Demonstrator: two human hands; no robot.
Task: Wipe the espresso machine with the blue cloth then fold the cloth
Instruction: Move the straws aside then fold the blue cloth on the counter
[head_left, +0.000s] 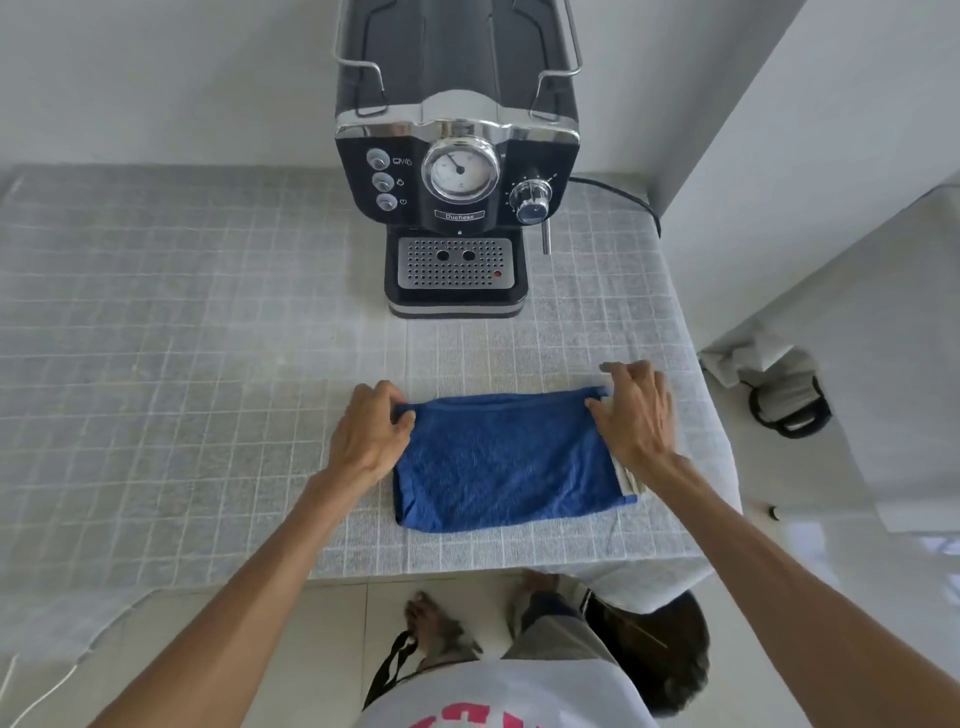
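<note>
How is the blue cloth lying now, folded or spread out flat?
Folded. The blue cloth lies on the table doubled over, layered edges showing at its right end. The left hand and right hand pinch its far corners.

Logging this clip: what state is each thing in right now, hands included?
blue cloth: folded, flat on the table, far corners pinched.
left hand: pinches the far left corner.
right hand: pinches the far right corner.
espresso machine: upright, untouched, gauge needle up-left.
drip tray: in place, nothing on it.
</note>
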